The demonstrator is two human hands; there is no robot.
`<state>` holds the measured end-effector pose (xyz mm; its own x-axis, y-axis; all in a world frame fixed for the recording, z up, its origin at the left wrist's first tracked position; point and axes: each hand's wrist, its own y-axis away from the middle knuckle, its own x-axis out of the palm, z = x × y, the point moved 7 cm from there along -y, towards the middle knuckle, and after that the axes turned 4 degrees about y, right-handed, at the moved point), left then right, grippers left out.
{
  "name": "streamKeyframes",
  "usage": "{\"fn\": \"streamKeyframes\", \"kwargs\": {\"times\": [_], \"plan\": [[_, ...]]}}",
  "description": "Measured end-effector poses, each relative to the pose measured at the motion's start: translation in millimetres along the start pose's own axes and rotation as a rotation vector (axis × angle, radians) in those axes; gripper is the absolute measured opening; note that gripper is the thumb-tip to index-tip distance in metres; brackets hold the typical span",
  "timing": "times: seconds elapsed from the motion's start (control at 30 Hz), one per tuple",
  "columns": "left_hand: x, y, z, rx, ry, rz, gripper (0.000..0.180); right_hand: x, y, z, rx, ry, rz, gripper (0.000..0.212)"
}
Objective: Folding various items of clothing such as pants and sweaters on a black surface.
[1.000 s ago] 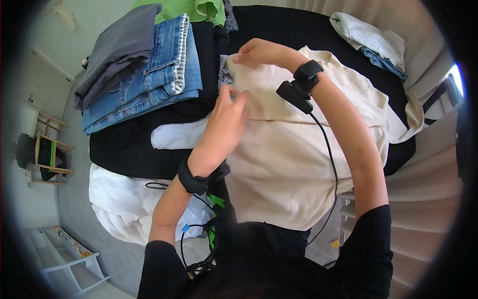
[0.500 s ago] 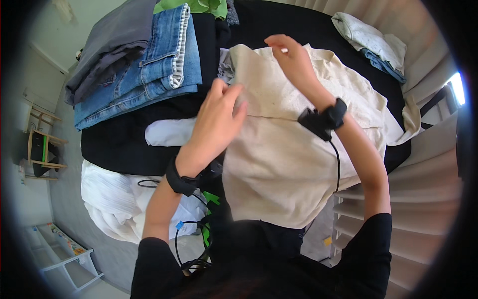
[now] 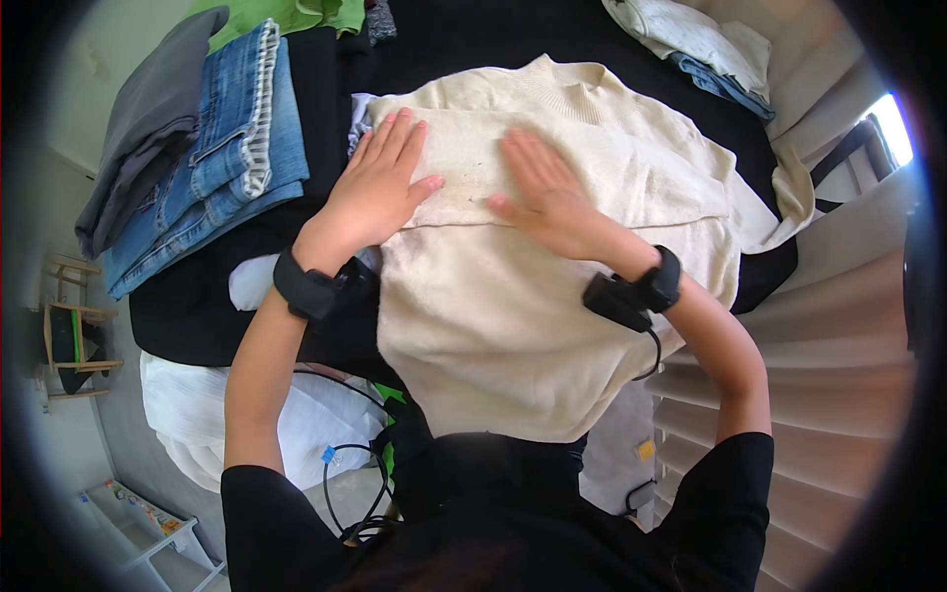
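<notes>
Well — left hand (image 3: pixel 373 192) on plain beige sweater (image 3: pixel 533 335), right hand (image 3: pixel 554 202) over it

Both hands (image 3: pixel 373 192) (image 3: pixel 554 205) flat, palm-down and apart

I see cream knit sweater (image 3: pixel 493 306) | spread out, part folded across | ribbed collar (image 3: pixel 577 97) toward worktop's (image 3: pixel 493 35) far edge | hem (image 3: pixel 508 422) over near edge

We see a cream sweater (image 3: pixel 533 326) at centre; at ten o'clock, dark grey cloth (image 3: pixel 148 123) and blue jeans (image 3: pixel 212 168) with a grey-and-white striped edge (image 3: pixel 259 118). At eleven we have bright green fabric (image 3: pixel 286 15); at eight, white cloth (image 3: pixel 192 414).
</notes>
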<state>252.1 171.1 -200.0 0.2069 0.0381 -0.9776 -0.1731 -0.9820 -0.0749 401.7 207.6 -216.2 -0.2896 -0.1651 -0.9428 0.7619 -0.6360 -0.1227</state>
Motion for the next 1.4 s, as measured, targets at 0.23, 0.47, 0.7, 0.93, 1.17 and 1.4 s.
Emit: {"fn": "streamKeyframes", "kwargs": {"times": [0.23, 0.47, 0.7, 0.93, 1.17, 1.4], "plan": [[0.6, -1.9, 0.4, -0.035, -0.024, 0.027, 0.059, -53.1, 87.8, -124.6, 0.533, 0.167, -0.02, 0.069], [0.1, -2.6, 0.0, -0.027, -0.026, 0.032, 0.059, -69.4, 121.1, -157.5, 0.619, 0.101, -0.084, 0.068], [-11.0, 0.0, -11.1, -0.066, -0.019, 0.096, 0.057, -133.3, 154.2, -195.6, 0.58, -0.441, -0.537, 0.038], [-34.8, 6.4, -60.3, 0.138, -0.051, -0.033, 0.05, -203.1, 282.4, -329.5, 1.274, 0.417, -0.92, 0.064], [-35.8, 8.8, -101.6, 0.288, 0.035, 0.043, 0.049, -164.5, 305.7, -408.5, 0.866, -1.083, -0.877, 0.034], [-40.9, 5.9, -112.3, 0.328, 0.119, 0.006, 0.053, -263.3, 207.1, -251.6, 0.144, -1.195, -1.206, 0.035]]}}
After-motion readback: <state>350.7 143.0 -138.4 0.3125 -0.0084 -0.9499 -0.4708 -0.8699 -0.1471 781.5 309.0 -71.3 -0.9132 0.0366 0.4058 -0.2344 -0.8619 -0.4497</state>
